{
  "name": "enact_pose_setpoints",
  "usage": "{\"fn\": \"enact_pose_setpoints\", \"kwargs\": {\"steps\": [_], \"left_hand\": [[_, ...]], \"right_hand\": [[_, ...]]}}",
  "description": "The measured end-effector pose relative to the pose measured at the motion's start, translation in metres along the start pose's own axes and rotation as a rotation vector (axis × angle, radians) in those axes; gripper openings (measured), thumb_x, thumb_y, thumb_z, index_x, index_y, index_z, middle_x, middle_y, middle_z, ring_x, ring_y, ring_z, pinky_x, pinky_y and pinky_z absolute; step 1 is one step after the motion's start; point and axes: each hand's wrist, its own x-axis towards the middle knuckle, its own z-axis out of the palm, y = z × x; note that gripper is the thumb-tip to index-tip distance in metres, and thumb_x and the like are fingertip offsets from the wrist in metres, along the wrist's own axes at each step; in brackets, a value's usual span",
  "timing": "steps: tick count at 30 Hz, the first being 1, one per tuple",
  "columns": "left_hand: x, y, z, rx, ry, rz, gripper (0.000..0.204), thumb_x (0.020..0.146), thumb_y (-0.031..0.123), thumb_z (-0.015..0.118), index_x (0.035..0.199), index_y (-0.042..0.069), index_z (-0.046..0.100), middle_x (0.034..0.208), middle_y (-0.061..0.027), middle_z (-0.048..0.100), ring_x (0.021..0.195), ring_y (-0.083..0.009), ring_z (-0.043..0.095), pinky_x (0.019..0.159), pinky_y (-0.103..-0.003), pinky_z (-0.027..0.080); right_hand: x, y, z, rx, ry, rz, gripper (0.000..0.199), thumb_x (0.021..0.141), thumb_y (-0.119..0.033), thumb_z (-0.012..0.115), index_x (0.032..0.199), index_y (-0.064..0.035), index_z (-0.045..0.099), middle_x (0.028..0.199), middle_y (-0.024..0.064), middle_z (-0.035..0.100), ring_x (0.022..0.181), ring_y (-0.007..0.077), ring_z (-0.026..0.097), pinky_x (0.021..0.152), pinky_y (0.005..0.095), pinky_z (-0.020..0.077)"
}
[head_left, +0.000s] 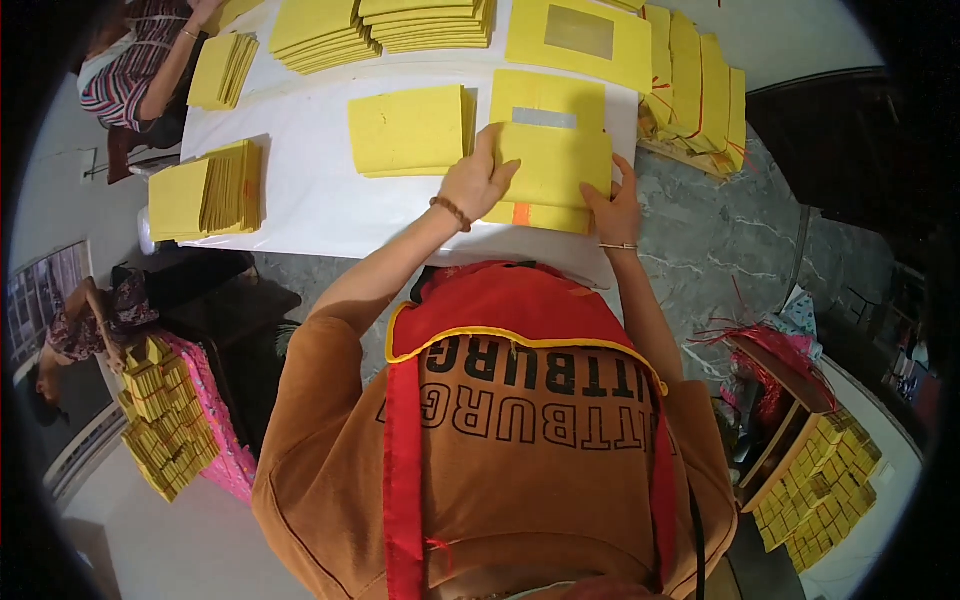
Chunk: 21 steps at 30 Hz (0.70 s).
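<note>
My left hand [478, 185] holds the left edge of a folded yellow paper [555, 163], its thumb lying on top. At the lower right corner, my right hand [614, 208] grips the same paper, thumb above and fingers at the side. Under it lies another yellow paper piece [560, 219] with an orange patch. A yellow sheet with a grey strip [543, 118] shows just beyond the folded paper. To the left of my hands sits a small stack of yellow paper [410, 135]. How many layers I hold cannot be made out.
The white-covered table [310, 150] carries more yellow stacks [205, 195] at left and back. A yellow sheet with a grey rectangle [580, 35] lies at the far right. Tied yellow bundles [695, 90] stand beyond the right edge. Another person's arm [165, 75] is at the far left.
</note>
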Motion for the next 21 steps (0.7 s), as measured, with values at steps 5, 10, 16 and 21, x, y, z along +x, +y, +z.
{"fn": "enact_pose_setpoints", "kwargs": {"steps": [5, 10, 16, 21], "left_hand": [[-0.013, 0.031, 0.004, 0.588, 0.319, 0.595, 0.042, 0.084, 0.023, 0.056, 0.122, 0.009, 0.045, 0.117, -0.0141, 0.050, 0.098, -0.0276, 0.052, 0.074, -0.041, 0.042], [0.010, 0.013, 0.050, 0.628, 0.226, 0.738, 0.044, 0.086, 0.029, 0.051, 0.126, 0.010, 0.044, 0.131, -0.0147, 0.040, 0.120, -0.0311, 0.037, 0.097, -0.043, 0.031], [0.013, 0.003, 0.055, 0.660, 0.202, 0.729, 0.048, 0.086, 0.033, 0.051, 0.128, 0.012, 0.042, 0.135, -0.0148, 0.035, 0.125, -0.0317, 0.031, 0.101, -0.046, 0.024], [0.013, 0.000, 0.049, 0.664, 0.207, 0.784, 0.054, 0.084, 0.038, 0.052, 0.129, 0.011, 0.042, 0.135, -0.0145, 0.035, 0.123, -0.0321, 0.032, 0.099, -0.046, 0.025]], "right_hand": [[0.001, 0.008, 0.003, 0.103, 0.007, -0.012, 0.061, 0.072, -0.012, 0.066, 0.126, -0.0102, 0.037, 0.087, 0.0121, 0.065, 0.079, 0.0171, 0.063, 0.069, 0.0293, 0.0477], [0.001, 0.007, 0.000, -0.024, 0.012, 0.010, 0.062, 0.072, -0.012, 0.066, 0.127, -0.0091, 0.037, 0.091, 0.0137, 0.065, 0.077, 0.0198, 0.063, 0.064, 0.0291, 0.0477], [-0.027, -0.014, 0.006, -0.854, 0.231, -0.560, 0.059, 0.080, -0.028, 0.058, 0.130, -0.0070, 0.036, 0.128, 0.0139, 0.045, 0.116, 0.0260, 0.045, 0.092, 0.0481, 0.0330], [-0.041, 0.013, 0.009, -1.025, -0.103, -0.541, 0.053, 0.086, -0.034, 0.047, 0.132, -0.0071, 0.037, 0.140, 0.0099, 0.031, 0.130, 0.0279, 0.026, 0.102, 0.0528, 0.0163]]}}
